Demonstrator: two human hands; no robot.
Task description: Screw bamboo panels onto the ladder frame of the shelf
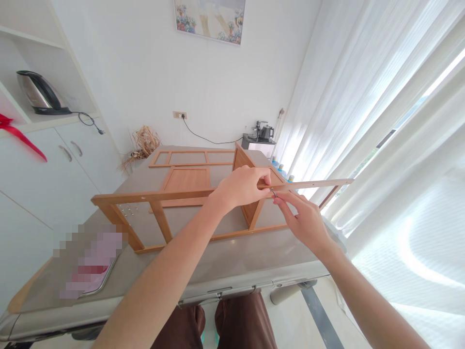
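A ladder-like wooden frame [181, 196] stands on its long edge on the table, with a slatted wooden panel [244, 160] set crosswise against it. My left hand [241, 186] is closed over the top rail, thumb and fingers pinching it near the middle. Just to the right, my right hand [303, 218] pinches a small silvery screw [273, 192] between thumb and forefinger, against the rail beside the left fingertips. Whether the screw's tip sits inside a hole is hidden. Another wooden panel [187, 179] lies flat behind the frame.
A second wooden frame [189, 165] lies at the table's [218, 259] far side. Small loose hardware [128, 209] is scattered at the left. Dried stalks [145, 140] stand beyond the far left corner. White curtains [363, 97] hang at right; a kettle [39, 92] is shelved at left.
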